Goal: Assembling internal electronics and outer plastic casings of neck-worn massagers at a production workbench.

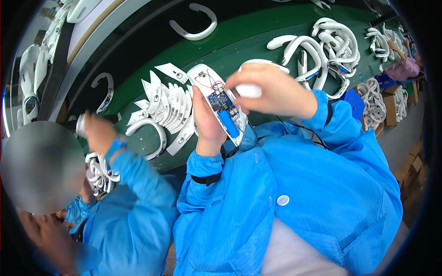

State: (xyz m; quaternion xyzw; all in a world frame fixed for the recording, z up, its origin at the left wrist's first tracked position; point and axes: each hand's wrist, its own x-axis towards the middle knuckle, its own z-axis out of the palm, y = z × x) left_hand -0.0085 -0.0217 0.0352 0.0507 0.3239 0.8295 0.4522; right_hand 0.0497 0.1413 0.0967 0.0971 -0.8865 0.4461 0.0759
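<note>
The open shell [240, 123] is in the middle of the frame, a little above centre, tilted, with its inner side to the camera. In it lie a blue board [220, 100], a blue battery [228, 123] and thin red and black wires [214, 84]. The left hand [209, 117] grips the shell from below and the left, with the thumb along its edge. The right hand [271, 87] is at the shell's right edge, its fingers bent around a white piece [249, 90]; what this piece is, one cannot tell.

The shell is probably light, stiff and rather smooth, so it may slip. The wires and the board look fragile — the outer edges are the safer place to take hold, and the battery should not be pressed.

To the left of the shell, a stack of white parts [171, 108] is spread on the green bench [239, 49]; some parts carry a small dark drawing. No writing on the shell or the board is large enough to read.

At the upper right is a heap of white bands [338, 49] — and one single band [213, 20] at the top. At the left edge, a co-worker's hand [100, 132] holds something white and round [81, 125], blurred.
</note>
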